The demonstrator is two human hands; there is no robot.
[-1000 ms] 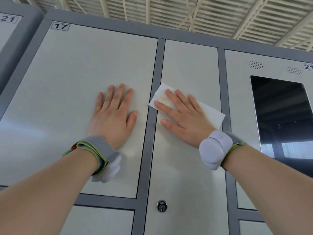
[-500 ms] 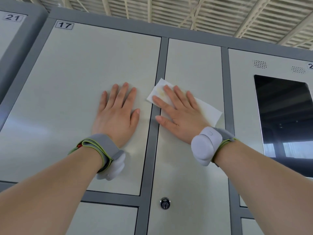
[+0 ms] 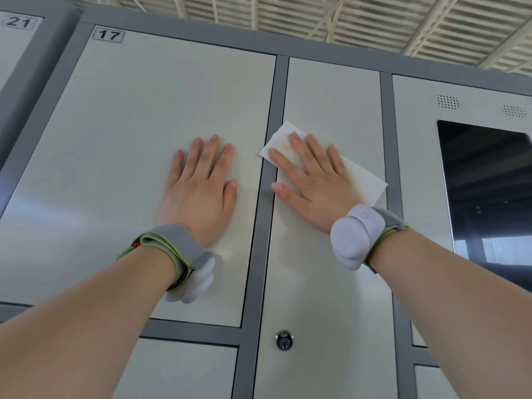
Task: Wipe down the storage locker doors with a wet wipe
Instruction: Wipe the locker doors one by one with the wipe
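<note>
My right hand lies flat with straight fingers on a white wet wipe, pressing it against the narrow cream locker door. The wipe shows a yellowish stain near its upper left corner, which overlaps the grey frame strip. My left hand rests flat, fingers straight, on the wide cream door numbered 17, holding nothing.
A round key lock sits low on the narrow door. To the right a panel holds a dark screen and two speaker grilles. Another door numbered 21 is at the far left. Smaller doors lie below.
My right hand has slid the wipe slightly left and up across the narrow door, its corner now over the grey strip. My left hand stays flat on door 17.
</note>
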